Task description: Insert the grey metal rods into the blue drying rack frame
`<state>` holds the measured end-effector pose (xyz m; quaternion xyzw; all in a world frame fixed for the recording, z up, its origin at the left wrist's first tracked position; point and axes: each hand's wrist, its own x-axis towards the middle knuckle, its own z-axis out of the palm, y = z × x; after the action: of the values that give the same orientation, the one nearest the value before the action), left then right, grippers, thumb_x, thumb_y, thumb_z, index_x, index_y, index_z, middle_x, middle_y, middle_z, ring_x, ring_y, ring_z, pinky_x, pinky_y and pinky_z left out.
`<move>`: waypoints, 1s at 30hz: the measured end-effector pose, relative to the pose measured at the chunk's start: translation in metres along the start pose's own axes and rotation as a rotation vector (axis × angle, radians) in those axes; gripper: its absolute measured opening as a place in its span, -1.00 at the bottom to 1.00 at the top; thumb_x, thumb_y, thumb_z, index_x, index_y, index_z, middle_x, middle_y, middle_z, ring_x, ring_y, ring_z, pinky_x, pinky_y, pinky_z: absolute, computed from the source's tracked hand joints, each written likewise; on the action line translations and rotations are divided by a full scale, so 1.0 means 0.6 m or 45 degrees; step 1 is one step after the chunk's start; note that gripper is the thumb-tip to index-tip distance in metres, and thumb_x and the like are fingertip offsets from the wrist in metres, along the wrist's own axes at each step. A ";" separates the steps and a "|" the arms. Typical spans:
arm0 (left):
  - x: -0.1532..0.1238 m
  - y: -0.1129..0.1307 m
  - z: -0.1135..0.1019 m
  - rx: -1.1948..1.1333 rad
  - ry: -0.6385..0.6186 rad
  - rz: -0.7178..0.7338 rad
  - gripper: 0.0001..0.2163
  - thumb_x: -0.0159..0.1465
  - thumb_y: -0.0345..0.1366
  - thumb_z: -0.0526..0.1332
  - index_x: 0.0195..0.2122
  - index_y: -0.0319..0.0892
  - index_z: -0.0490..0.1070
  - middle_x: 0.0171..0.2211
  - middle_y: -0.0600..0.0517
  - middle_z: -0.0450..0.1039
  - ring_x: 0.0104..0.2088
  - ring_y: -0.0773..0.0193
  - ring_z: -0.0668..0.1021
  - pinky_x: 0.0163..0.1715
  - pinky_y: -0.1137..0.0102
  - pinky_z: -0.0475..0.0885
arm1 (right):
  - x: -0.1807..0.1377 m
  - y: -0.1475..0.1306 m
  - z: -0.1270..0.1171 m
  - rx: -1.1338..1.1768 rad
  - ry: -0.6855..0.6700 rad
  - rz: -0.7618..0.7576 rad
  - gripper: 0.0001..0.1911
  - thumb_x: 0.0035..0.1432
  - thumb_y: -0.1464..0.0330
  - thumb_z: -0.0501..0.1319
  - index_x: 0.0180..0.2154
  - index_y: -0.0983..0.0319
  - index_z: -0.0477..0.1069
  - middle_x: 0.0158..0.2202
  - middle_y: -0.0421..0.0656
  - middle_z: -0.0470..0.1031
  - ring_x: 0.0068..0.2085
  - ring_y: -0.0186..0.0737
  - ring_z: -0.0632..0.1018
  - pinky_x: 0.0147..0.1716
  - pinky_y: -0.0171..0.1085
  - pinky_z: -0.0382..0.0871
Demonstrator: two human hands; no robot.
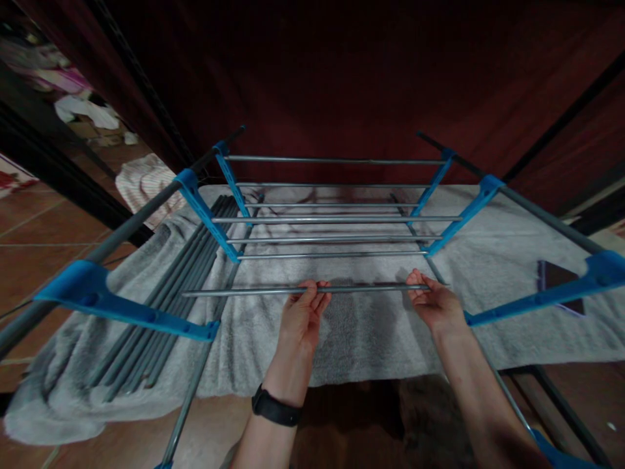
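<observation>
Both my hands hold one thin grey metal rod [366,288] level across the rack. My left hand [306,309], with a black band on the wrist, pinches it near its middle. My right hand [432,299] grips it close to its right end. Around them stands a rack frame of grey tubes and blue plastic brackets [146,316]. Another blue bracket [541,299] is on the right, and several crossbars [336,220] span the brackets farther back. The held rod's left end is apart from the near left bracket.
Several loose grey tubes [170,293] lie in a bundle on the grey towel [356,339] at the left. A dark phone-like object [561,286] rests on the towel at the right. Behind the rack is a dark red panel [342,78]. Striped cloth [149,185] lies at the left.
</observation>
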<state>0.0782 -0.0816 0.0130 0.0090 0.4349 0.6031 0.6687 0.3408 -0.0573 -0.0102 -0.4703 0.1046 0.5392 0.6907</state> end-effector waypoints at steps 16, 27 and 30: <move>-0.001 -0.029 0.008 0.009 0.017 -0.070 -0.89 0.21 -0.55 0.28 -0.39 -0.23 0.44 -0.38 -0.05 0.59 -0.25 0.23 0.67 -0.02 0.26 0.53 | -0.040 0.077 0.010 -0.167 -0.262 0.155 -0.78 0.28 0.55 0.07 -0.35 0.22 0.40 -0.40 -0.20 0.59 -0.36 -0.34 0.64 -0.29 -0.34 0.62; 0.001 -0.049 0.006 0.092 -0.074 -0.122 -0.87 0.17 -0.55 0.30 -0.28 -0.27 0.45 -0.31 -0.08 0.62 -0.28 0.23 0.66 -0.02 0.23 0.53 | -0.051 0.094 0.008 -0.274 -0.382 0.269 -0.79 0.30 0.53 0.13 -0.35 0.21 0.46 -0.38 -0.16 0.63 -0.30 -0.28 0.66 -0.21 -0.29 0.61; 0.000 -0.051 0.004 0.121 -0.082 -0.131 -0.87 0.17 -0.55 0.29 -0.26 -0.27 0.44 -0.31 -0.08 0.62 -0.25 0.21 0.67 -0.03 0.25 0.53 | -0.052 0.092 0.009 -0.272 -0.367 0.234 -0.77 0.33 0.51 0.11 -0.36 0.19 0.45 -0.39 -0.17 0.63 -0.31 -0.29 0.65 -0.22 -0.29 0.62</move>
<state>0.1041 -0.0887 -0.0022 0.0379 0.4411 0.5459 0.7113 0.2801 -0.0745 -0.0167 -0.4471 -0.0107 0.6699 0.5926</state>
